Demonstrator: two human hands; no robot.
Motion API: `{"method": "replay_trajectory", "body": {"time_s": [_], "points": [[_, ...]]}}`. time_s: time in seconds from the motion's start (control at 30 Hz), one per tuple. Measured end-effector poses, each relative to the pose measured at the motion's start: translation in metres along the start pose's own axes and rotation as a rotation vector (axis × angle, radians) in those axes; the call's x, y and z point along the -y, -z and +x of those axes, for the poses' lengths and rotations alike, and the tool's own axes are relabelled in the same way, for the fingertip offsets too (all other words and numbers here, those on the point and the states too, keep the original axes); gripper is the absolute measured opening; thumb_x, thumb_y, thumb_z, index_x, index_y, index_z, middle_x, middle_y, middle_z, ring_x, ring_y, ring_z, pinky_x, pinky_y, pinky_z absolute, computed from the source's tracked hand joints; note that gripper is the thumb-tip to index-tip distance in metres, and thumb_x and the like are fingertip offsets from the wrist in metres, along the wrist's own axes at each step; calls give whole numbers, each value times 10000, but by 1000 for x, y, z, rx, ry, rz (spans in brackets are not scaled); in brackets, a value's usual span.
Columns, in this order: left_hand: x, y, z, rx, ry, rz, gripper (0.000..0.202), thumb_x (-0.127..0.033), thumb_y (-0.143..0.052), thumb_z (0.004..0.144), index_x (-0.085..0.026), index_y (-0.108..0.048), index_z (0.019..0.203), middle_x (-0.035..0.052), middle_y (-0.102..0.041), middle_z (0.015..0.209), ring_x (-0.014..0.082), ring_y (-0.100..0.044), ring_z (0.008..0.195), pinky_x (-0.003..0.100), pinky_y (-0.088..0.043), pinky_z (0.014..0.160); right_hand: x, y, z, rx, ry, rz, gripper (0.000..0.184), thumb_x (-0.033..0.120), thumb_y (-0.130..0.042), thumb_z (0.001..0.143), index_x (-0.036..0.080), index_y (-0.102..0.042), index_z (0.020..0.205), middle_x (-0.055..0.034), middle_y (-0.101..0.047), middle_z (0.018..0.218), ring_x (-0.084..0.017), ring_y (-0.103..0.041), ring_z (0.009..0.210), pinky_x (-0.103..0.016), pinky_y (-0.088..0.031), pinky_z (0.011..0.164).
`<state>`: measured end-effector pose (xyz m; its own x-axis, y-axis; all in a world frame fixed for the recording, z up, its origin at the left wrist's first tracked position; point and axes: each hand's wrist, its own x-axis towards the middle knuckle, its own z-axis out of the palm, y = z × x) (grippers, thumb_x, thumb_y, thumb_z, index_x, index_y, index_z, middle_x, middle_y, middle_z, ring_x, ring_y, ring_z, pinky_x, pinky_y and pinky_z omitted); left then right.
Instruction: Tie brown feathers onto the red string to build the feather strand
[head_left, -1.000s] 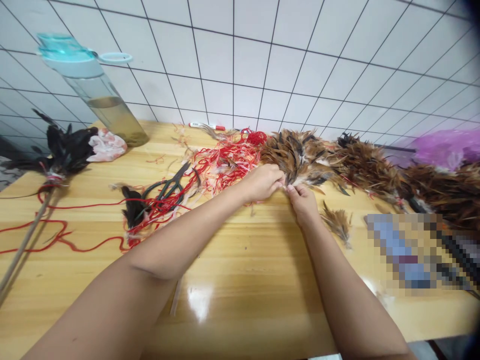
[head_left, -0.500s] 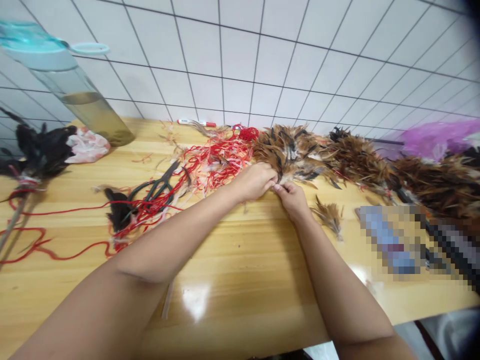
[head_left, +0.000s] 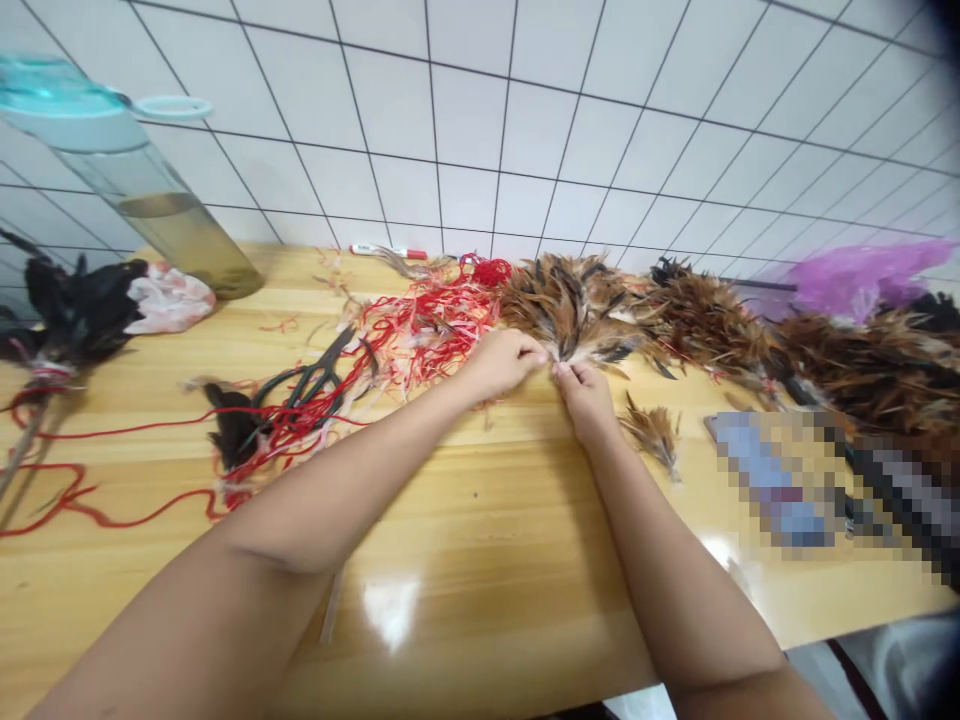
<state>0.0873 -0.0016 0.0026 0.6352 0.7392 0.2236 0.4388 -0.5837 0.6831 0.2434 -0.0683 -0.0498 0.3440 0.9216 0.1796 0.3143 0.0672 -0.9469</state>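
Note:
Both my hands are at the near edge of a pile of brown and black feathers (head_left: 562, 300). My right hand (head_left: 589, 398) pinches the pale quill ends of some feathers between thumb and fingers; their tips fan away from me. Just to its left, my left hand (head_left: 504, 364) is closed in a pinch, its fingertips a little apart from the right ones. Whatever lies between the left fingertips is too small to make out. A small brown feather bunch (head_left: 654, 437) lies on the table right of my right hand.
Tangled red string (head_left: 427, 325) and dark scissors (head_left: 307, 385) lie left of my hands. Black feathers (head_left: 232, 425) sit by the scissors. A bottle (head_left: 180, 225) and a black feather bundle on a stick (head_left: 79, 310) stand far left. Brown feather lengths (head_left: 712, 320) and a purple bag (head_left: 862, 280) are at right.
My fingertips have moved slightly apart, the left hand shifting a little to the left. More of the pale quill ends shows between my hands. The whole view has shifted slightly.

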Motion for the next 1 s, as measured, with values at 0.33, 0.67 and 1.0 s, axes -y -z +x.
{"method": "replay_trajectory", "body": {"time_s": [0.33,0.67,1.0], "points": [[-11,-13,-7,31,105,109,265,-285,-524,854,-148,-745,803,64,-740,830,166,-631,752,252,-421,676,20,-11,-12,40,73,-554,217,167,-474,828,174,-686,787,-97,-646,918,-220,-581,912,-332,-447,839],[-15,-24,-15,-131,66,72,261,-307,-549,830,-150,-701,686,65,-693,761,166,-603,698,274,-432,672,28,-15,-23,-25,57,-696,274,224,-423,912,166,-691,912,-115,-645,998,-222,-589,926,-322,-468,832],[-10,-26,-15,-258,23,124,318,-317,-560,800,-166,-511,525,22,-539,573,125,-462,572,259,-338,573,30,-20,-26,-5,102,-680,307,156,-409,863,151,-685,999,-134,-656,1021,-234,-591,927,-333,-461,839]]}}
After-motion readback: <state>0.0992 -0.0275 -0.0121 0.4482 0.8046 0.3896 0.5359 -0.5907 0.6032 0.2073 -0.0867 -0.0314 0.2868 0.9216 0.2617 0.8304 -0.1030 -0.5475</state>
